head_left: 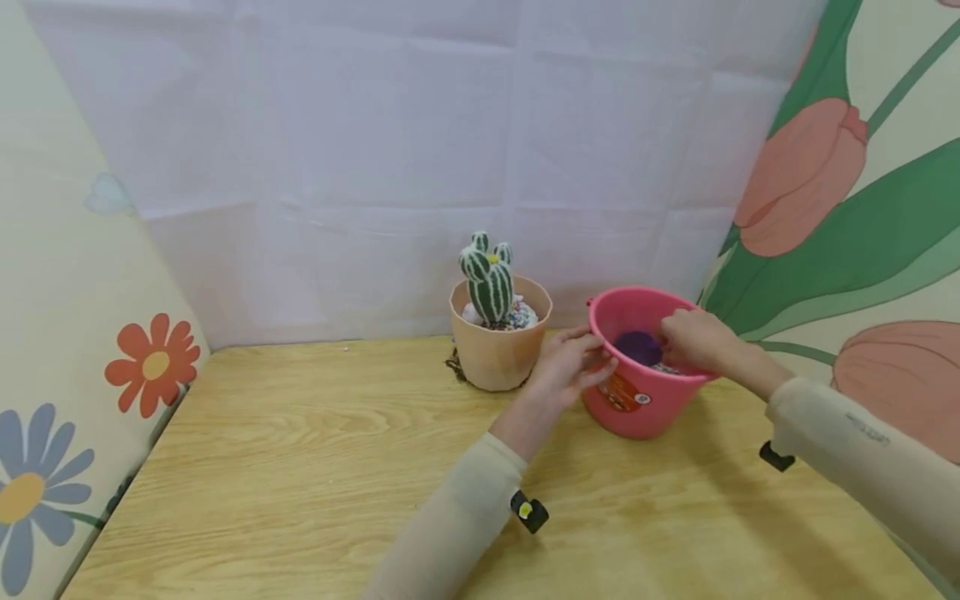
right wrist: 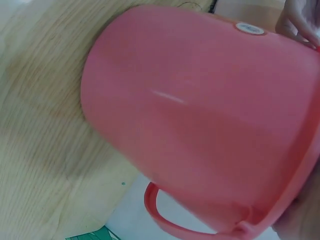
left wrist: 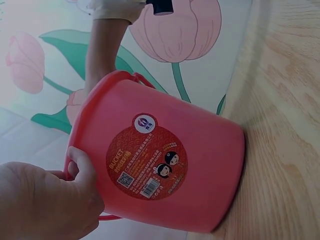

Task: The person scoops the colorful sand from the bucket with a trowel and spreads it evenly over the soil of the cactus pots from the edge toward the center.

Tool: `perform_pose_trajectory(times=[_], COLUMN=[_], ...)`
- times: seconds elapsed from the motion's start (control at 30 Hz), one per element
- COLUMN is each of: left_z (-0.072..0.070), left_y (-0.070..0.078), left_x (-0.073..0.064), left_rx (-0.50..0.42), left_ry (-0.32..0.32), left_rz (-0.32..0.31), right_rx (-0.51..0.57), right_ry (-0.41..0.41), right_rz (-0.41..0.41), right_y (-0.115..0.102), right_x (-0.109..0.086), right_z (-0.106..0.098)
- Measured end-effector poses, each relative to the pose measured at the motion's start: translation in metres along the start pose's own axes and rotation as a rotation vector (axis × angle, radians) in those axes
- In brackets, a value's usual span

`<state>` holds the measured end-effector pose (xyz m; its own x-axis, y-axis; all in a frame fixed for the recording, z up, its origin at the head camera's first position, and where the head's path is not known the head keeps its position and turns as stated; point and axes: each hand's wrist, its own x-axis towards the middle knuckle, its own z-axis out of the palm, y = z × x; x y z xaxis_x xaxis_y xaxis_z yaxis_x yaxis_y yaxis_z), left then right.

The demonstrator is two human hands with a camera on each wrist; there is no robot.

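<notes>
A pink plastic bucket (head_left: 675, 400) stands at the right of the table, its round red label (left wrist: 145, 162) facing the left wrist camera. My left hand (head_left: 562, 367) grips the near-left rim, thumb and fingers on either side of the wall. Over the right rim my right hand (head_left: 693, 337) reaches down into the bucket with bent fingers; whether they pinch anything is hidden. Beside those fingers, inside, lies a dark purple thing (head_left: 637, 347) of unclear kind, with something pale and speckled near it. In the right wrist view, the bucket's wall (right wrist: 200, 100) covers the right hand's fingers.
Left of the bucket, a peach pot (head_left: 497, 362) holds a green-and-white striped toy cactus (head_left: 491, 292) and a white ball with colourful specks (head_left: 522, 314). A dark cord (head_left: 454, 364) lies by the pot. White sheeting (head_left: 375, 167) hangs behind the wooden table (head_left: 300, 467).
</notes>
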<state>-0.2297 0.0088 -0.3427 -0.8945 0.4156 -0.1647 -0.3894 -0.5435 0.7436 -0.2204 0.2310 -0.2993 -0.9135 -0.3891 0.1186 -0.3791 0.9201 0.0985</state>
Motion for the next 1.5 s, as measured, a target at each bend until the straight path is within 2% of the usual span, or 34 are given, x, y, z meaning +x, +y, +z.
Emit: perform_pose_trajectory(times=[0.27,0.43,0.63,0.93,1.07,1.3,1.5], left_z=[0.001,0.0,-0.001,0.001,-0.001,-0.003,-0.004], left_y=[0.005,0.006,0.004,0.007,0.004,-0.007,-0.012], left_x=[0.001,0.0,-0.001,-0.006,-0.005,-0.004,-0.002], left_rx=[-0.008,-0.008,-0.005,-0.015,-0.018,-0.026,-0.033], left_ry=[-0.038,-0.057,-0.06,-0.065,-0.048,0.006,0.019], left_rz=[0.019,0.027,0.077,0.105,0.104,0.095,0.111], right_rx=[0.026,0.112,0.254,0.317,0.345,0.308,0.256], right_ry=[0.025,0.021,0.049,0.067,0.062,0.021,-0.003], right_rz=[-0.049,-0.044,-0.079,-0.136,-0.131,-0.12,-0.15], right_y=[0.005,0.008,0.013,0.017,0.017,0.008,-0.003], right_x=[0.001,-0.002,-0.006,-0.003,-0.003,-0.008,-0.005], right_z=[-0.003,-0.004,-0.004,-0.007,-0.003,0.003,0.001])
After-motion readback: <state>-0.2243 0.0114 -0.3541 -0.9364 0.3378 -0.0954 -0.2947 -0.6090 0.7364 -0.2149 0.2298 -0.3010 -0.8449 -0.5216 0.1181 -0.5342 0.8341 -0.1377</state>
